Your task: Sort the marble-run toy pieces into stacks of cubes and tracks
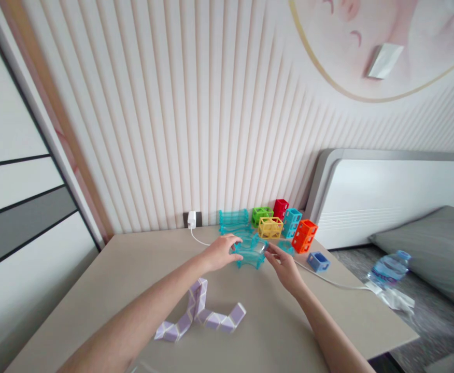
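A translucent teal plastic track piece [250,258] with curved sides is between my hands, just above or on the table. My left hand [221,252] has its thumb and fingers curled around the left end of it. At the opposite end, my right hand [284,263] grips with thumb and fingertips. Behind it, more teal track pieces [233,221] lie near the wall, and another teal piece [286,247] is partly hidden beyond my right hand. Closer to me lies a lilac and white snake puzzle [196,309], bent into several angles.
Hollow plastic blocks stand at the back right: green [261,214], yellow [270,228], red [280,208], light blue [291,223] and orange [304,236]. A blue block [317,261] lies nearer the right edge. A white cable [339,285] crosses the table [133,259]. A water bottle [389,269] is beyond.
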The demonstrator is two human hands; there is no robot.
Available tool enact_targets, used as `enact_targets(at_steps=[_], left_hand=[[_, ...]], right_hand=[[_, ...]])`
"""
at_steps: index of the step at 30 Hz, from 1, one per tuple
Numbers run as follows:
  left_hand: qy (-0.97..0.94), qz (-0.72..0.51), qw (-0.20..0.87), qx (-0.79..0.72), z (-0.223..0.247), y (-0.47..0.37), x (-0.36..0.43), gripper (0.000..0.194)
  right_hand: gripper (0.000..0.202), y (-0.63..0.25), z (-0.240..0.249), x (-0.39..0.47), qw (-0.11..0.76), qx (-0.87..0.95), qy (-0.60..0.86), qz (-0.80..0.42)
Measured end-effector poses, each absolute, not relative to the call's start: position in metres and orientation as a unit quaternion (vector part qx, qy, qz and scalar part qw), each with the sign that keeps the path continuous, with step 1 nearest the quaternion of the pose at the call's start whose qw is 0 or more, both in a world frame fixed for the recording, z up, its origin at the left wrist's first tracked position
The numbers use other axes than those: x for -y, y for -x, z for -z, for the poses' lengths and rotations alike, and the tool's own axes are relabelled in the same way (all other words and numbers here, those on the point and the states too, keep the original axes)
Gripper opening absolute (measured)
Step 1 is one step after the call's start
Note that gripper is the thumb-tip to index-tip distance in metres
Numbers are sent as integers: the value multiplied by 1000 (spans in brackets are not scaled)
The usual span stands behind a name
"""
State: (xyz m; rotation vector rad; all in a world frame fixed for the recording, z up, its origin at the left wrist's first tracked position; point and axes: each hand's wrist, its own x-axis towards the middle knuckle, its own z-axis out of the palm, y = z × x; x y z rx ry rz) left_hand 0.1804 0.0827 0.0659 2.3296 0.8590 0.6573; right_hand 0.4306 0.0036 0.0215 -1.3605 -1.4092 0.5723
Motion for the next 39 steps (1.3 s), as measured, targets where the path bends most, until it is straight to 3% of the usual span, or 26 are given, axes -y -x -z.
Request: enact_targets(at_steps=[9, 15, 20, 22, 24, 28, 31, 34, 39], left_hand=[[-852, -279, 290, -334, -63, -184, -76, 42], [-834, -345, 273, -333, -68, -196, -53, 46], [-854, -354, 261, -277, -80, -195, -28, 54], [-866, -353, 241, -259, -89, -185, -25, 47], [-868, -359, 222, -261, -95, -175, -27, 47], [-887, -301, 245, -248, -100, -166, -37, 80], [-902, -254, 255, -240, -96, -168, -39, 68], [-902, -238, 237, -273, -89, -171, -39, 44], [-893, -238, 202, -324, -76, -173, -47, 36]], right_hand=[[72, -423, -20, 3, 553, 560, 571, -235], [66, -368, -57, 16, 614, 472, 473, -421], [61, -358, -79, 11, 657, 392, 443, -467], [58, -375, -86, 7, 622, 414, 436, -502], [63, -396, -92, 5, 532, 465, 439, -555], [76, -423, -99, 2, 355, 574, 455, -581], [79, -422, -99, 2, 280, 631, 455, -563], [77, -416, -95, 1, 272, 638, 468, -548], [69, -413, -79, -5, 365, 641, 534, -414]])
